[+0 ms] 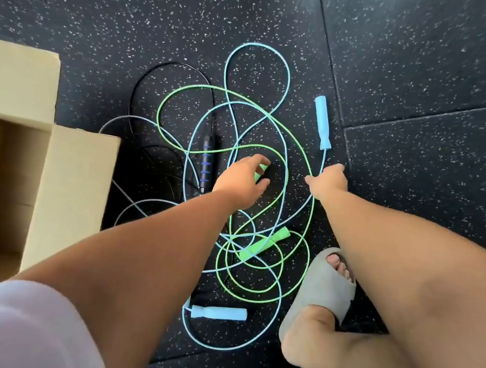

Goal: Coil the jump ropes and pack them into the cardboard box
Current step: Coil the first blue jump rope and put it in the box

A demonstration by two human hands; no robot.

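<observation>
Both hands down in the rope tangle; nothing coiled, nothing boxed.

Left hand (242, 180) has fingers and thumb curled round a bright green plastic handle (260, 172) mid-pile. Right hand (329, 181) is clenched on the thin pale blue cord (260, 49) just below its pale blue foam handle (322, 123); cannot tell if the thin green cord (166, 99) passing the thumb is caught too. Likely aim: hold near the ends, draw one rope free. In the way: green and blue loops cross each other, the black handle with blue rings (206, 162) and a thin grey cord (141, 119), so a pull may drag the lot. All ropes lie on the speckled black rubber floor (425, 68), just beside the open brown cardboard box (83, 168) at left. A grey slide sandal (324, 286) stands beside the green loops.
</observation>
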